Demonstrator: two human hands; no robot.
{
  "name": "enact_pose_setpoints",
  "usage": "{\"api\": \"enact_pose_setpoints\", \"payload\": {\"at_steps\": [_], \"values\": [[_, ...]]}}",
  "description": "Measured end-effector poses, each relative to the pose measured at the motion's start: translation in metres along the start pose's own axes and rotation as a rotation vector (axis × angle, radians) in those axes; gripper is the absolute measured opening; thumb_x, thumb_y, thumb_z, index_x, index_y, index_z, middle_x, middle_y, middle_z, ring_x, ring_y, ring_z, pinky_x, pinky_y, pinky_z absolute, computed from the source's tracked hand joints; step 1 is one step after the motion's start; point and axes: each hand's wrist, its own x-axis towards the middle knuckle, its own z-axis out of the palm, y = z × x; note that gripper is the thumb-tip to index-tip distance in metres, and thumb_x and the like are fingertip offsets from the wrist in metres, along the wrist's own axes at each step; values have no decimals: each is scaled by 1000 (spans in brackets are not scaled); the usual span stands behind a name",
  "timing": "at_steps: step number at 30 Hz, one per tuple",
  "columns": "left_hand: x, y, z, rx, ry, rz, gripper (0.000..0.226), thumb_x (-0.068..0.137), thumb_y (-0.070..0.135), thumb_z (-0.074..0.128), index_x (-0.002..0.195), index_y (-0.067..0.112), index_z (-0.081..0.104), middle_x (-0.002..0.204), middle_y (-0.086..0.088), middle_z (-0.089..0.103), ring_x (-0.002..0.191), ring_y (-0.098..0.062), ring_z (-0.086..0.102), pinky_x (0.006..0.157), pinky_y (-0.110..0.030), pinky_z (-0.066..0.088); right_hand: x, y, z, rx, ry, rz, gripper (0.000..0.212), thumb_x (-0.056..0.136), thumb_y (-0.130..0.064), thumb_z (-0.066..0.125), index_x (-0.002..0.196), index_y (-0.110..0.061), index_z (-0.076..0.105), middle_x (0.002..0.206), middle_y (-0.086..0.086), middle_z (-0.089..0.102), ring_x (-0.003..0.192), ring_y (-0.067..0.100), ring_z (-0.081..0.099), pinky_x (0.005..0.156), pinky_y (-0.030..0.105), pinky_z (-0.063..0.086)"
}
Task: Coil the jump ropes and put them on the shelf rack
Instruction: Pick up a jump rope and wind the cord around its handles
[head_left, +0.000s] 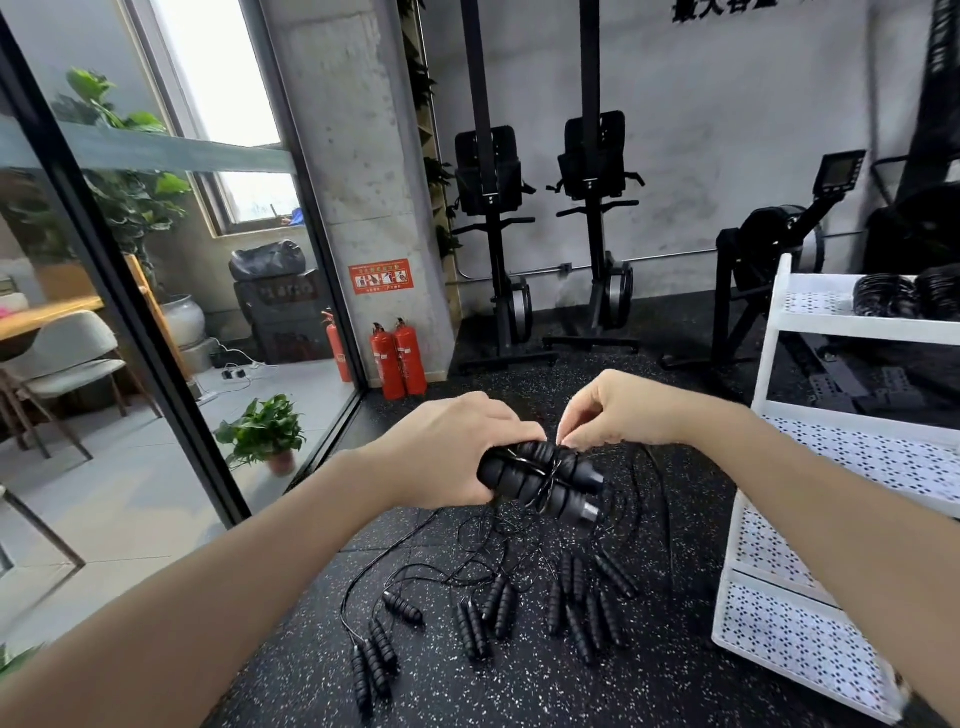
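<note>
My left hand (452, 449) grips the two black ribbed handles of a jump rope (558, 486), held side by side with thin black cord wound round them. My right hand (618, 410) pinches that cord just above the handles, and the loose cord trails down to the floor. Several more jump ropes (498, 613) lie uncoiled on the speckled black floor below my hands, handles in pairs. The white shelf rack (841, 457) stands to the right. Coiled black ropes (906, 296) sit on its top shelf.
A glass wall (156, 291) runs along the left, with two red fire extinguishers (399, 358) at the concrete pillar. Black rowing machines (545, 239) stand against the back wall. A small potted plant (267, 434) sits behind the glass.
</note>
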Motion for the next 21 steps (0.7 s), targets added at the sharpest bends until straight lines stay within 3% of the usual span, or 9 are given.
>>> {"api": "enact_pose_setpoints", "payload": {"at_steps": [4,8,14,18,21], "values": [[-1,-3,23,101,70,107,61,84,29,71,140,42,51,124,18,60,107,-14,52,91,-37,51,5,-14,3,-156,52,-46,4,81,-32,82,84,-32,79,76,-11,74,67,10,62,69,29,51],[1,-1,40,293,128,136,72,78,34,81,143,33,49,119,12,61,99,-17,52,80,-38,52,6,-27,12,-352,148,-78,2,83,-32,79,84,-30,79,72,-12,68,68,4,61,73,33,57],[-2,-1,45,385,274,-43,76,64,24,86,134,18,55,109,4,62,90,-24,55,70,-40,51,-9,-41,13,-421,348,-92,16,95,-33,68,95,-21,79,83,-8,70,74,1,57,66,20,47],[0,2,49,398,362,-196,72,66,19,85,131,17,56,105,1,62,88,-26,55,68,-42,49,-19,-52,21,-414,479,-74,18,96,-32,65,96,-20,78,82,-4,73,74,12,66,73,31,58],[0,3,48,363,417,-309,80,61,17,90,133,18,55,108,-2,64,88,-27,56,69,-41,51,-29,-56,32,-345,557,-52,17,96,-32,65,98,-20,77,82,-1,73,72,16,68,72,37,59]]}}
